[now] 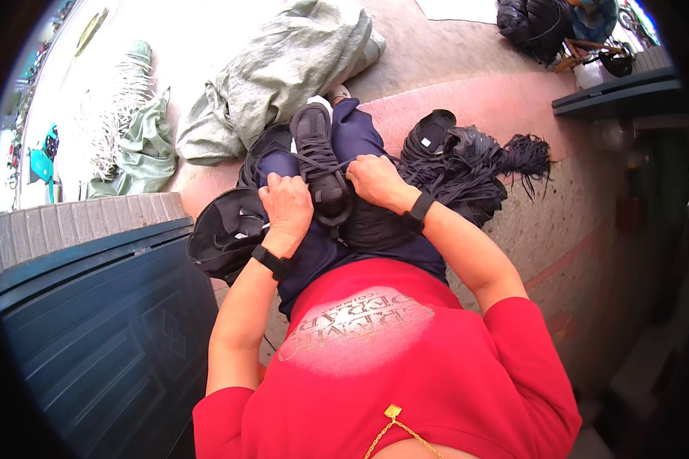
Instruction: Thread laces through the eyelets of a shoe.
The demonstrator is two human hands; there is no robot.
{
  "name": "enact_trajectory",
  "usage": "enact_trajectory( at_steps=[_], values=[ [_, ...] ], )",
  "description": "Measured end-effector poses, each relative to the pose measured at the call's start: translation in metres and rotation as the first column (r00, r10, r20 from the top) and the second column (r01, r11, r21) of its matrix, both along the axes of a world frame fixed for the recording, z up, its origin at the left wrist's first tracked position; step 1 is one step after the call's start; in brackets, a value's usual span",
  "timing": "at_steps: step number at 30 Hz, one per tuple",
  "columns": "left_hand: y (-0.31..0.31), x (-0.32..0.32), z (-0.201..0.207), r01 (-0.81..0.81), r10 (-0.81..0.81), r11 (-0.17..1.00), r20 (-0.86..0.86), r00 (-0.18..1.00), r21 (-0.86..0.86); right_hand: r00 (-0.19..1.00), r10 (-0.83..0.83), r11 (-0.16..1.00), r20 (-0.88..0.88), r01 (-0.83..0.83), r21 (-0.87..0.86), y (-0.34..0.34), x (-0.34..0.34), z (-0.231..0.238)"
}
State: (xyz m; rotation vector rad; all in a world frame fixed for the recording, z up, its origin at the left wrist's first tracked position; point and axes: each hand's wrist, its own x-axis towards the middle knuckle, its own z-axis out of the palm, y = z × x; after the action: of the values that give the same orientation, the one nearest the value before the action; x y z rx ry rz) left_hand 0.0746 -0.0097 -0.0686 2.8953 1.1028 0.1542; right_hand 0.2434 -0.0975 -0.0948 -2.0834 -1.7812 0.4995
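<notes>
A black sneaker (314, 141) with a white sole edge rests on my lap, between my knees in dark blue trousers. To its right, my right hand (379, 183) is closed in a pinch on a black shoelace (335, 167) that runs out from the shoe's eyelets. My left hand (287, 205) is closed at the left side of the sneaker; what its fingers hold is hidden. Other black shoe pieces (226, 229) lie by my left leg. Beside my right leg is a bundle of black laces (467, 157) with a frayed tail.
A grey-green cloth sack (283, 69) lies ahead. At far left, a bunch of white laces (130, 84) lies by a green cloth (142, 149). A blue door panel (115, 329) stands at my left. Black bags (536, 27) sit at far right.
</notes>
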Motion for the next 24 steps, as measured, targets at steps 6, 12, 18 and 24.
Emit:
enact_trajectory(
  at_steps=[6,12,18,24],
  values=[
    [0.002,-0.001,-0.008,0.035,-0.01,0.995,0.253,0.967,-0.095,0.998,-0.005,1.0,-0.065,0.004,-0.011,0.001,0.003,-0.002],
    [0.003,-0.003,-0.008,0.266,-0.274,0.961,0.136,0.952,0.078,0.993,0.113,0.993,0.024,-0.114,0.04,0.01,0.004,-0.001],
    [0.003,-0.001,-0.002,0.338,-0.337,0.926,-0.031,0.941,0.168,0.978,0.173,0.943,-0.115,-0.198,-0.266,0.021,0.014,0.007],
    [0.004,0.004,0.013,0.342,-0.349,0.91,-0.012,0.937,0.233,0.997,0.08,0.996,0.007,-0.08,-0.029,0.01,0.003,0.007]
  ],
)
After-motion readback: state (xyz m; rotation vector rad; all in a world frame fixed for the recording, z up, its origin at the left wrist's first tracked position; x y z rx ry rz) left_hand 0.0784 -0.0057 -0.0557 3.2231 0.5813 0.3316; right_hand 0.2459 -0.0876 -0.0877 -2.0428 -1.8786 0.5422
